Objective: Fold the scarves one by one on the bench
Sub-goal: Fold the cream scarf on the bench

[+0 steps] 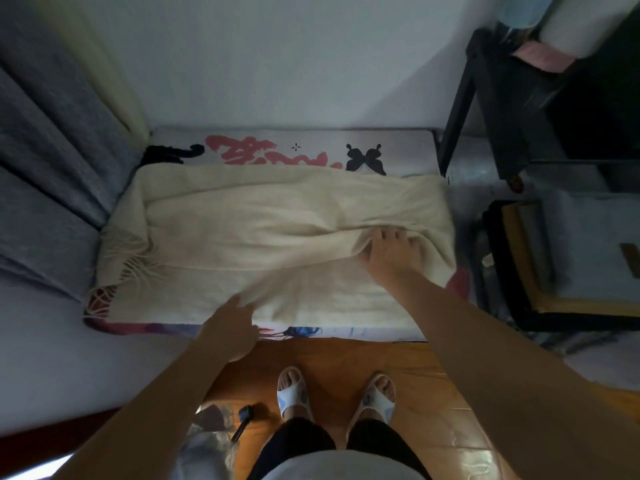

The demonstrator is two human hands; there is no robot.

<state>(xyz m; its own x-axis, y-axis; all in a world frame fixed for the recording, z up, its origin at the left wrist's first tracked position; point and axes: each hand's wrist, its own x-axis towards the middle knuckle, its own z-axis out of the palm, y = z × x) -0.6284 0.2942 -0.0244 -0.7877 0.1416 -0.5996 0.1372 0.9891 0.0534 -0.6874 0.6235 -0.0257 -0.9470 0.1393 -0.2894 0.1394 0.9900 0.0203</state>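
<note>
A cream woollen scarf with a fringed end (263, 237) lies spread across the low bench with the printed red-and-black cover (398, 147), its long axis running from side to side in front of the person, the fringe trailing off the left end. One layer is already doubled over, with a soft ridge of cloth running along the middle.

The right hand (389, 252) rests on the right part of the scarf, fingers curled into that ridge and gathering a bunch of cloth. The left hand (230, 327) is at the near edge of the scarf, left of centre; it is blurred, and I cannot tell whether its fingers pinch the hem or only touch it.

Since the scarf lies crosswise, I judge the next fold runs along its length. The right hand is already on the right end, while the fringed end lies well to the left of the left hand.
</note>
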